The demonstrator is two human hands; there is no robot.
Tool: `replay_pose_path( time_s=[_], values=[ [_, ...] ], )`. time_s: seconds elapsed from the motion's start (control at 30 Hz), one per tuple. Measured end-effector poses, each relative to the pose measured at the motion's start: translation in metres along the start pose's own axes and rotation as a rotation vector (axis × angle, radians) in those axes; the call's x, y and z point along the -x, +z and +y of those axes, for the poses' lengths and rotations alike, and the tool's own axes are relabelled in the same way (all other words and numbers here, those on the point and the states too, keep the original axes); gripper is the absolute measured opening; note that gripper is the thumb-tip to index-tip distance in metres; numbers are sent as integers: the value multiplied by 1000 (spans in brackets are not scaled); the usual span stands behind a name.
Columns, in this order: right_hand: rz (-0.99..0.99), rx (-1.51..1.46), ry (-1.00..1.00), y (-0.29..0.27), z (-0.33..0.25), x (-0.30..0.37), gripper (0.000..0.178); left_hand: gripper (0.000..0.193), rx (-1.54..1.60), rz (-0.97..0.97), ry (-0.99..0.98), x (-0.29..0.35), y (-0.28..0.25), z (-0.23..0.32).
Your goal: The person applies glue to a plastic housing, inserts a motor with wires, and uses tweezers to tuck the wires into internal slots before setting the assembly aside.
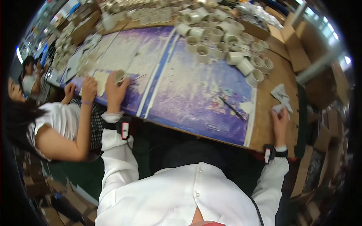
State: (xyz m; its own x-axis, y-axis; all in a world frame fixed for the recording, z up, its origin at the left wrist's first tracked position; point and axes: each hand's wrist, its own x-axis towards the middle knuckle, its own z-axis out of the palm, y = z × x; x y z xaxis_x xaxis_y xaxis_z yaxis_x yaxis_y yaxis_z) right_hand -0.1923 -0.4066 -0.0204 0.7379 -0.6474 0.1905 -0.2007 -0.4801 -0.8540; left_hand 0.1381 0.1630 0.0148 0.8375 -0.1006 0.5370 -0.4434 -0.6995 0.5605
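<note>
White-sleeved forearms are rising from the lower frame: the left hand (116, 90) is gripping a small pale unglazed ceramic cup (119, 76) at centre left, on the purple-blue plastic-covered worktable (188, 94). At right, the right hand (279, 119) is closing on a crumpled white cloth (282, 98) lying on bare wood. A co-worker's hand (89, 87) is resting just left of the cup, while more cups (222, 41) are crowding the upper centre.

Your right hand (279, 119) hides part of the crumpled cloth (282, 98) near the table's (271, 75) right edge; the far cups (151, 15) blur at the rim.
</note>
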Motion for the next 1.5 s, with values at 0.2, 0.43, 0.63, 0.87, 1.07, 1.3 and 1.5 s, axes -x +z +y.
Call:
replay_pose_path(
  time_s=[0.2, 0.43, 0.63, 0.87, 1.07, 1.3, 1.5],
  values=[
    [5, 68, 39, -3, -9, 5, 39, 68, -188, 167, 14, 15, 3, 18],
    [470, 293, -213, 23, -87, 59, 52, 62, 348, -192, 166, -31, 24, 152],
    [309, 103, -273, 59, -79, 87, 47, 63, 201, -327, 300, -120, 145, 181],
    [132, -167, -48, 53, -83, 84, 30, 70, -434, -450, 212, -157, 231, 195],
    [80, -165, -38, 52, -80, 86, 20, 60, -363, -635, 280, -163, 216, 183],
    [77, -131, -20, 52, -84, 86, 12, 48, -22, -804, 397, -99, 169, 195],
    [-183, 254, -512, 62, -177, 61, 25, 47, 455, -745, 245, -50, 112, 197]
  ],
)
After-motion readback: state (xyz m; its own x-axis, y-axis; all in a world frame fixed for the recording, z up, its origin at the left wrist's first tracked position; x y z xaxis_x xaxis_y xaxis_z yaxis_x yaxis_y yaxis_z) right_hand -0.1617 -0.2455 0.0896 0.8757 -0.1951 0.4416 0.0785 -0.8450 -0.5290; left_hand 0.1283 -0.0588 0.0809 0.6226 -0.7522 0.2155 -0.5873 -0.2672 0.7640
